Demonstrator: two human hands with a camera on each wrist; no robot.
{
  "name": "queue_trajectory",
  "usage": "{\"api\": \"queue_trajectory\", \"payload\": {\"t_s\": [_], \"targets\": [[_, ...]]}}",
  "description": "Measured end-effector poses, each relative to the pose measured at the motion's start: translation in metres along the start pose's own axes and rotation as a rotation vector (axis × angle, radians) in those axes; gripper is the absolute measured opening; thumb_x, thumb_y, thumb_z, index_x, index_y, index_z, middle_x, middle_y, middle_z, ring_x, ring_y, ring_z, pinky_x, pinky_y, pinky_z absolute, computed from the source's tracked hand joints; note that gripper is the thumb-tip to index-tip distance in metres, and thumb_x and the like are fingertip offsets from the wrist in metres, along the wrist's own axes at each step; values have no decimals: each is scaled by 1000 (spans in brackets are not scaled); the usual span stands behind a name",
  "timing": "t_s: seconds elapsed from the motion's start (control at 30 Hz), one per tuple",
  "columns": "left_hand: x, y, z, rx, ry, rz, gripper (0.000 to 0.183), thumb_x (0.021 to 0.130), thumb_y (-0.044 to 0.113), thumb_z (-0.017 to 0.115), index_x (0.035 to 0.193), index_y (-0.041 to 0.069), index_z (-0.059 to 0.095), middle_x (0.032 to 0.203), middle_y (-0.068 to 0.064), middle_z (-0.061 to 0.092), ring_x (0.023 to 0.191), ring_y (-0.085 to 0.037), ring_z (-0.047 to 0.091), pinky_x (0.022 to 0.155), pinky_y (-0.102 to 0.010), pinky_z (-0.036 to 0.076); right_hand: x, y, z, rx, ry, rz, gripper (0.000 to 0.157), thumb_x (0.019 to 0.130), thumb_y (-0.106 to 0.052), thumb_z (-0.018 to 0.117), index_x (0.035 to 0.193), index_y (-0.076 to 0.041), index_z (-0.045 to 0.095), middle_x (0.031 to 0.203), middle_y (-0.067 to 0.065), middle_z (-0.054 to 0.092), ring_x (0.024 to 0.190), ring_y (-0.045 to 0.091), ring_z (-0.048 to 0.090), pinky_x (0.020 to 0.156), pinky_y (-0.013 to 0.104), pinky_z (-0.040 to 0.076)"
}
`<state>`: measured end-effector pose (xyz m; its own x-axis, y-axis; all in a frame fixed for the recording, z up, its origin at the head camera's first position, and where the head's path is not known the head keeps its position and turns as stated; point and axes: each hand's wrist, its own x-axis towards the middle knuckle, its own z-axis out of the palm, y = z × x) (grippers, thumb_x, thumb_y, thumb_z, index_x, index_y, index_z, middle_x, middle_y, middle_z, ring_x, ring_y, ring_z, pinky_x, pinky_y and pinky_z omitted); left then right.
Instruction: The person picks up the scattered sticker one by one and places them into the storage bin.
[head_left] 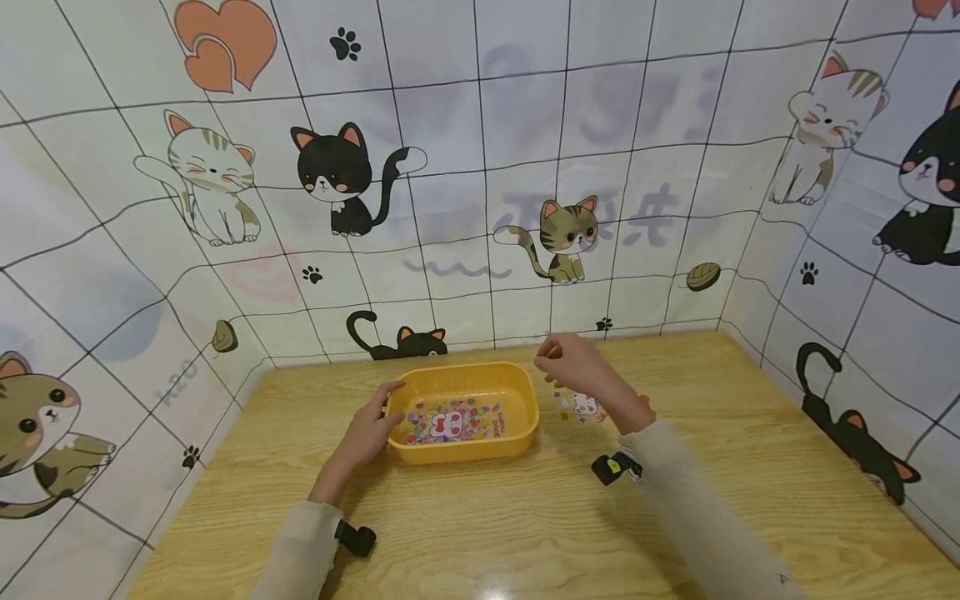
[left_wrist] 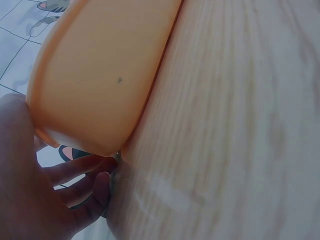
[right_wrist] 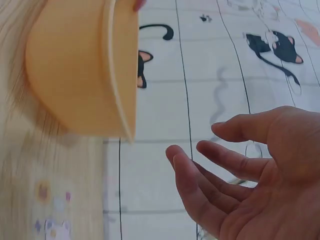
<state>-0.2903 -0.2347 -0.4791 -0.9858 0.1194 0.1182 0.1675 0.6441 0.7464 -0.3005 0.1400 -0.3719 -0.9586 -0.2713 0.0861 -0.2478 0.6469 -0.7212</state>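
Note:
A yellow plastic basin (head_left: 463, 453) stands on the wooden table, with a colourful cartoon picture (head_left: 450, 423) with a red bow on its floor. At the basin's left end, my left hand (head_left: 372, 427) grips the rim, the thumb over the edge and the fingers against the outside wall. In the left wrist view, those fingers (left_wrist: 80, 190) curve beneath the rim. My right hand (head_left: 576, 363) hovers off the basin's right end, its fingers loosely bent. Nothing shows between thumb and fingers in the right wrist view. Below it on the table lies a cartoon design (head_left: 585, 406), partly hidden by the forearm.
Walls covered in cat-patterned sheeting (head_left: 450, 192) enclose the table (head_left: 480, 525) at the back and both sides. The back wall rises close behind the basin. Each wrist carries a small black camera (head_left: 356, 539) on a strap.

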Motion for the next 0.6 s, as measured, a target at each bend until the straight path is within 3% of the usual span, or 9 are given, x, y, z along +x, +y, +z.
{"api": "queue_trajectory", "payload": {"t_s": [0.13, 0.3, 0.4, 0.53, 0.6], "targets": [[0, 0, 0, 2, 4, -6, 53, 103, 20, 53, 154, 23, 42, 152, -16, 53, 124, -35, 57, 105, -55, 47, -7, 26, -13, 7, 14, 25, 25, 103, -20, 59, 116, -1, 66, 113, 23, 72, 85, 26, 74, 74, 39, 62], [1, -1, 1, -22, -1, -21, 53, 103, 22, 53, 154, 25, 42, 157, -15, 48, 135, -38, 52, 112, -58, 42, -18, 63, -27, -33, -4, 71, 31, 103, -22, 59, 121, 3, 66, 119, 26, 69, 99, 38, 72, 81, 46, 61], [1, -2, 1, -24, -2, -17, 53, 103, 22, 53, 155, 24, 42, 159, -16, 47, 137, -39, 51, 113, -59, 40, -24, 82, -33, -54, -9, 97, 35, 103, -22, 60, 124, 5, 65, 123, 29, 67, 83, 29, 69, 74, 43, 59], [1, -2, 1, -5, -1, -3, 53, 103, 20, 53, 155, 23, 42, 157, -17, 49, 132, -38, 54, 110, -58, 44, -29, 100, -40, -41, -27, 173, 44, 102, -22, 60, 132, 9, 59, 132, 33, 60, 58, 11, 50, 60, 38, 51], [1, -3, 1, -1, 0, -5, 52, 103, 20, 53, 154, 23, 42, 156, -17, 50, 130, -37, 55, 109, -56, 46, -31, 106, -44, -68, -34, 209, 48, 101, -22, 60, 135, 11, 55, 125, 33, 63, 51, 11, 47, 62, 42, 51]]}}
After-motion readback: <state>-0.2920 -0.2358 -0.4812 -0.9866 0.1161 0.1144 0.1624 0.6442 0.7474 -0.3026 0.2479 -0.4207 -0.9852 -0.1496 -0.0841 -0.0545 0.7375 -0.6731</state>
